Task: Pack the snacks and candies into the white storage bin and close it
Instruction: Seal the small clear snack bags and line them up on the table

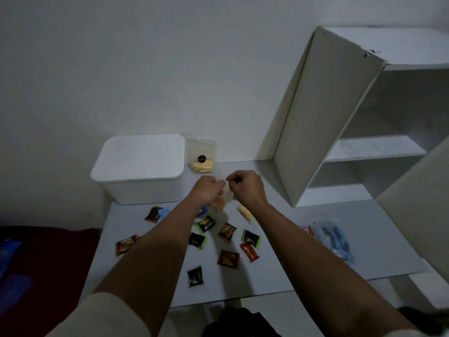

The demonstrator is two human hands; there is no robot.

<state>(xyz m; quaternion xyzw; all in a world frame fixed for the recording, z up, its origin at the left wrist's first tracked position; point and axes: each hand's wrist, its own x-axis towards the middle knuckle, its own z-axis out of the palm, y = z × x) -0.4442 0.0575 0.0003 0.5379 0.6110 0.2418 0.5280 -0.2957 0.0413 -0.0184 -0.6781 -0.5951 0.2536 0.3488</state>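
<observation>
The white storage bin stands at the table's back left with its lid on. My left hand and my right hand meet above the table's middle, both pinching the top of a clear snack bag with orange-tinted contents. A clear pouch of yellow snacks leans on the wall beside the bin. Several small candy packets lie scattered: brown, green-black, red, blue. A small bag of pale pieces lies under my right wrist.
The white table ends near my body. A white shelf unit with an open door stands at the right. A clear bag of blue packets lies at the table's right. A dark red surface sits left of the table.
</observation>
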